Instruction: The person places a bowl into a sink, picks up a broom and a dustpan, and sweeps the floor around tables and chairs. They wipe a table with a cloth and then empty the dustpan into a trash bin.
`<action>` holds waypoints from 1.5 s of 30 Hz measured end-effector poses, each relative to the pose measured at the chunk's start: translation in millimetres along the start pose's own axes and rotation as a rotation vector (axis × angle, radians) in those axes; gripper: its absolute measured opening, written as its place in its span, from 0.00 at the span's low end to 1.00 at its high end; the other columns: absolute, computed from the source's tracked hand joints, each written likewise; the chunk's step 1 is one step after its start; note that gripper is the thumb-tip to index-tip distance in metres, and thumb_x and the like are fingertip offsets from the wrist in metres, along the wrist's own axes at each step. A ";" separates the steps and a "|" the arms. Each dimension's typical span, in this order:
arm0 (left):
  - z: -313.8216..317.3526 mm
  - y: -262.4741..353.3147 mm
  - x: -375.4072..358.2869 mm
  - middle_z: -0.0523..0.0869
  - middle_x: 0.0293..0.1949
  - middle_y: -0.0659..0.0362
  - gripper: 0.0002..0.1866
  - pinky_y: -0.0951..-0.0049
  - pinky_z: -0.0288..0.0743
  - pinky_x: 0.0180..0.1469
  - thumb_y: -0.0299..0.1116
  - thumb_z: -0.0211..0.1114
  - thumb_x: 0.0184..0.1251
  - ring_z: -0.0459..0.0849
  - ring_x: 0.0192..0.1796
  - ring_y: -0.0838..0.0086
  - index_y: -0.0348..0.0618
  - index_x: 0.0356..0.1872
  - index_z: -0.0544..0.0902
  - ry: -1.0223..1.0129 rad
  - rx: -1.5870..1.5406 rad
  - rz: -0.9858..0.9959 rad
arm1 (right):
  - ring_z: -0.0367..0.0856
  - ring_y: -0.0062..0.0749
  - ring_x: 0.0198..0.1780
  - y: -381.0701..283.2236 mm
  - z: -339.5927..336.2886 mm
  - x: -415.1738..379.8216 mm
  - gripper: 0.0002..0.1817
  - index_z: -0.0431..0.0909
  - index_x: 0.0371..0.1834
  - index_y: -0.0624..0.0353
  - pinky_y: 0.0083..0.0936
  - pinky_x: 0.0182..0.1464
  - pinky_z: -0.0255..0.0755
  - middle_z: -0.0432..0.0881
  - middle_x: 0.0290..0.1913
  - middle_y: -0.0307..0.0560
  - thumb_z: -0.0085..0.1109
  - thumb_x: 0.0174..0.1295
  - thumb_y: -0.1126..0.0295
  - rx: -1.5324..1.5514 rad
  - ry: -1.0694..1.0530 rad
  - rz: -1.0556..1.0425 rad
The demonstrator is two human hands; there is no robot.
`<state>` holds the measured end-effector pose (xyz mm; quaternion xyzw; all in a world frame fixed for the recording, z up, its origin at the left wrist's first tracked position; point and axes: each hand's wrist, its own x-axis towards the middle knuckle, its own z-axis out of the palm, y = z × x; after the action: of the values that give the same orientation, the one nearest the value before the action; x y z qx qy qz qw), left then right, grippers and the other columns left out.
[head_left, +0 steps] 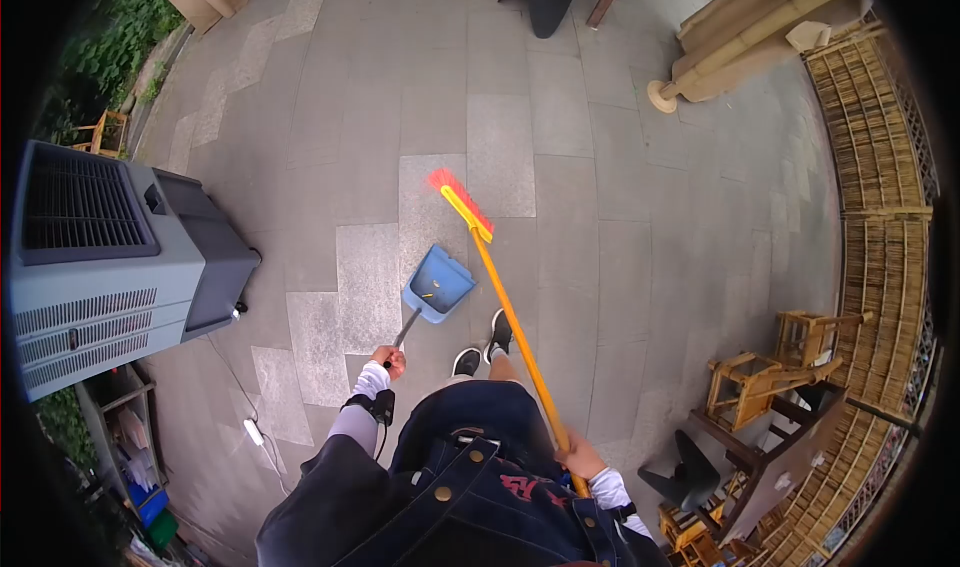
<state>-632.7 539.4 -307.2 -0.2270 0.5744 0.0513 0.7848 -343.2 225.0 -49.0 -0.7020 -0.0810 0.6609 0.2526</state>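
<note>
My left hand (pixel 388 361) is closed round the dark handle of a blue dustpan (pixel 440 279). A few small yellowish bits lie in the pan, which is low over the paving in front of my feet. At my right side, my right hand (pixel 580 457) grips the orange pole of a broom (pixel 515 327). The broom's yellow head with red bristles (pixel 464 205) is beyond the dustpan, up and to its right, and does not touch it.
A grey air cooler (pixel 110 257) stands at the left, with a cable and white power strip (pixel 254 432) below it. Wooden stools (pixel 745 387) and a dark table (pixel 780 477) are at the lower right, beside a bamboo fence (pixel 885 257). A covered bundle (pixel 760 42) stands upper right.
</note>
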 end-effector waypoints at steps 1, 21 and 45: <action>11.0 4.5 -9.8 0.60 0.11 0.66 0.11 0.85 0.52 0.11 0.26 0.44 0.55 0.57 0.11 0.82 0.46 0.15 0.59 -0.051 0.023 0.030 | 0.67 0.21 0.16 -13.3 -13.1 7.0 0.15 0.64 0.38 0.60 0.19 0.20 0.63 0.66 0.19 0.38 0.51 0.44 0.80 -0.040 0.054 0.002; 446.7 383.5 -85.3 0.62 0.14 0.67 0.10 0.85 0.52 0.12 0.29 0.44 0.61 0.59 0.12 0.84 0.45 0.19 0.62 -0.350 0.049 0.275 | 0.70 0.26 0.18 -491.2 -117.6 338.4 0.15 0.64 0.35 0.61 0.20 0.21 0.64 0.70 0.17 0.41 0.54 0.41 0.79 -0.063 0.214 -0.146; 922.6 862.1 76.5 0.63 0.09 0.62 0.06 0.80 0.57 0.12 0.24 0.46 0.52 0.61 0.10 0.77 0.42 0.18 0.62 0.132 0.217 0.223 | 0.74 0.55 0.46 -1034.7 -106.8 764.3 0.24 0.57 0.47 0.63 0.39 0.48 0.68 0.75 0.40 0.64 0.49 0.46 0.68 -0.793 0.268 0.234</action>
<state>-91.1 1677.4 -415.5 -0.0786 0.6485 0.0611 0.7547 74.7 1429.8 -249.4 -0.8287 -0.2152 0.5058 -0.1049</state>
